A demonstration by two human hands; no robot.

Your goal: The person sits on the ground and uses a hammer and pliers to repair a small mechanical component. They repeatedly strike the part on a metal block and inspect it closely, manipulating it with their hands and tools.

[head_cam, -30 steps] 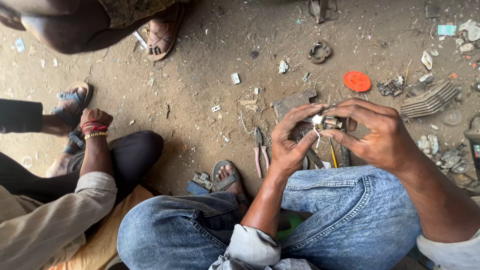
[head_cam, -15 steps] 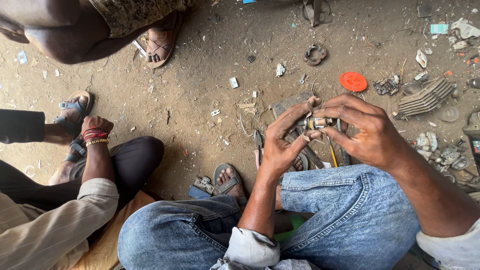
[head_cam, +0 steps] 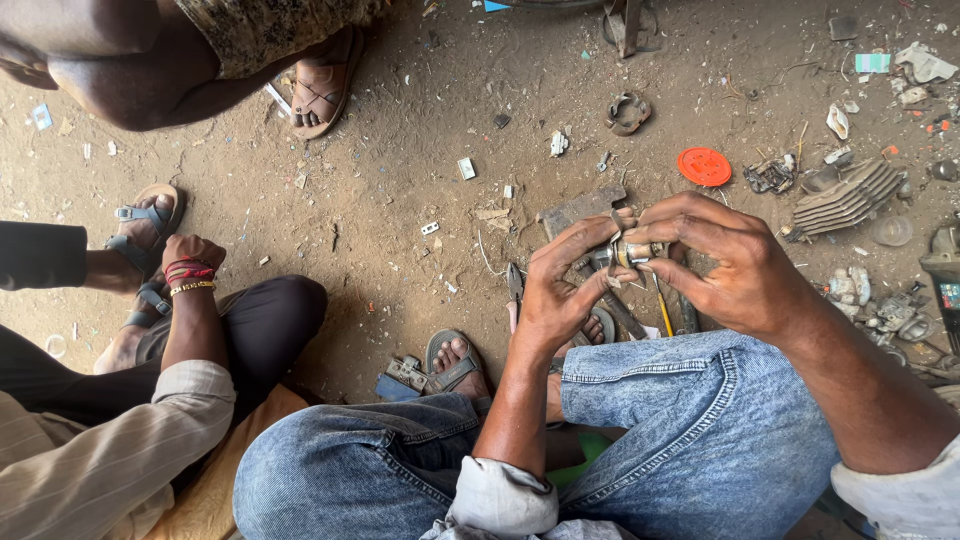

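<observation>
Head view, items about my hands:
1. Left hand: fingertips pinching small metal part.
2. Right hand: fingers clasping the same part from the other side, held between both hands above my knees.
3. Pliers: on dirt just left of left hand.
4. Orange disc: beyond right hand.
5. Finned grey casting: right of right hand.

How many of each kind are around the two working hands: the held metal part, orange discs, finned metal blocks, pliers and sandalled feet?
Small metal part, held between left hand and right hand: 1
Orange disc: 1
Finned metal block: 1
Pliers: 1
Sandalled feet: 3
Total: 7
</observation>
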